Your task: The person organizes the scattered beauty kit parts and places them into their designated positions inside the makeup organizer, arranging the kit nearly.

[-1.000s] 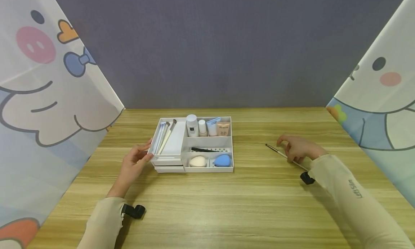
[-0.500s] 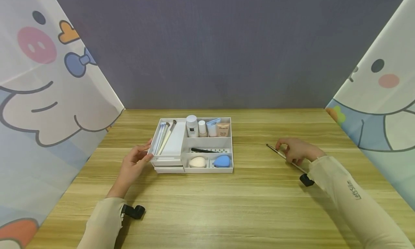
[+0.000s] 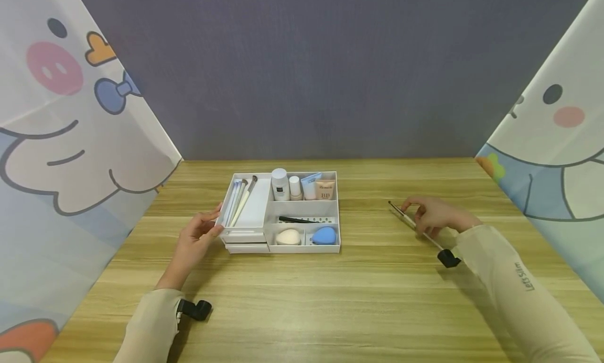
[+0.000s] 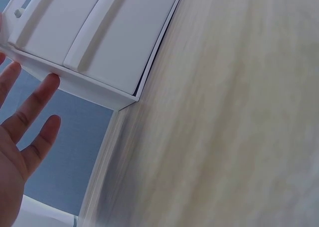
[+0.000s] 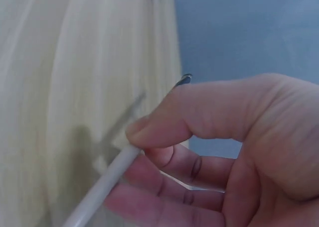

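Observation:
My left hand (image 3: 197,237) rests on the left front corner of a white cosmetics organizer (image 3: 304,250). In the left wrist view its fingers (image 4: 37,102) are fairly straight, fingertips at the organizer's side wall; the thumb is mostly out of that view. To the right, my right hand (image 3: 436,216) pinches a slim makeup brush (image 3: 400,212) between thumb and fingers. The right wrist view shows the pale brush handle (image 5: 99,192) slanting toward the lower left, with the dark tip just past the thumb. A shadow of the brush falls on the table.
Several makeup brushes (image 3: 244,200) lie in the organizer's left tray, above drawers (image 3: 245,238). Its other compartments hold a white bottle (image 3: 280,187), a smaller bottle (image 3: 294,185), tubes (image 3: 324,190), a black pencil-like stick (image 3: 297,220), a cream sponge (image 3: 289,237) and a blue sponge (image 3: 323,236).
The brush in my right hand has tilted, its dark tip rising from the tabletop. My left hand and the organizer keep their places.

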`<state>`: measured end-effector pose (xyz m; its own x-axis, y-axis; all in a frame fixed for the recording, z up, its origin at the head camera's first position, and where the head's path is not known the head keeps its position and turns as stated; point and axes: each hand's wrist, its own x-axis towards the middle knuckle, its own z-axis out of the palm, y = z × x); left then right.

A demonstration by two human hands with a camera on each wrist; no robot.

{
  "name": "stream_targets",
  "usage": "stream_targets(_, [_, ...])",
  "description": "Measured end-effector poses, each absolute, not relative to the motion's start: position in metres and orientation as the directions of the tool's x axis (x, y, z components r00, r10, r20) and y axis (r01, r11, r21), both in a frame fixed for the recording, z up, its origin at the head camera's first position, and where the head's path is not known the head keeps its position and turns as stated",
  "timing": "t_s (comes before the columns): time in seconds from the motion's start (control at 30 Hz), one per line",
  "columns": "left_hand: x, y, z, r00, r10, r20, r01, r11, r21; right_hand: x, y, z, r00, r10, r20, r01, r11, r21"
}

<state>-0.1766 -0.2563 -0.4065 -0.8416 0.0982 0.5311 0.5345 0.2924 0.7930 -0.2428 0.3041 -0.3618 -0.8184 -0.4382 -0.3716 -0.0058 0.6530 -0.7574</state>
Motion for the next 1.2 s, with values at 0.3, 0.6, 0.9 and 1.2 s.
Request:
stream_targets(0.3, [-0.177,-0.256,-0.408,-0.842,0.098,0.531,0.534,0.291,0.793,-0.244,0.297,-0.356,-0.825,-0.462,-0.326,-0.023,0.603,-0.798])
stream_targets(0.6, [-0.176,-0.255,-0.406,-0.837,0.094,0.539,0.541,0.282,0.792,-0.249,0.287,-0.356,-0.847,-0.449,-0.284,0.015,0.514,-0.857])
stream_targets(0.9, [-0.176,-0.255,-0.406,-0.841,0.094,0.532,0.535,0.287,0.795,-0.251,0.268,-0.349,-0.888,-0.423,-0.181,-0.01,0.41,-0.912])
stream_targets(1.2, [-0.178,-0.256,-0.408,-0.829,0.098,0.551,0.553,0.288,0.781,-0.252,0.24,-0.342,-0.921,-0.382,-0.07,-0.054,0.305,-0.951])
